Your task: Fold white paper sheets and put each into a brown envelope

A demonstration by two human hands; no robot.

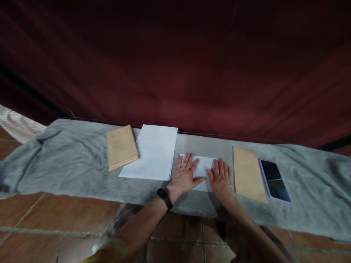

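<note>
A white sheet of paper (203, 166), which looks folded, lies on the grey cloth in front of me. Flat on its left part rests my left hand (185, 175), fingers spread, a black band on the wrist. My right hand (222, 179) presses on the right part with its fingers stretched out. Neither hand grips anything. Left of my left hand is a stack of white paper sheets (157, 151), and a pile of brown envelopes (122, 146) overlaps its left edge. To the right of my right hand lies one brown envelope (248, 173).
A smartphone (275, 180) with a pale purple edge lies right of the single envelope. The grey cloth (82, 157) covers a long narrow surface. Behind it rises a dark red covering (175, 73). Below is a tiled floor (63, 215).
</note>
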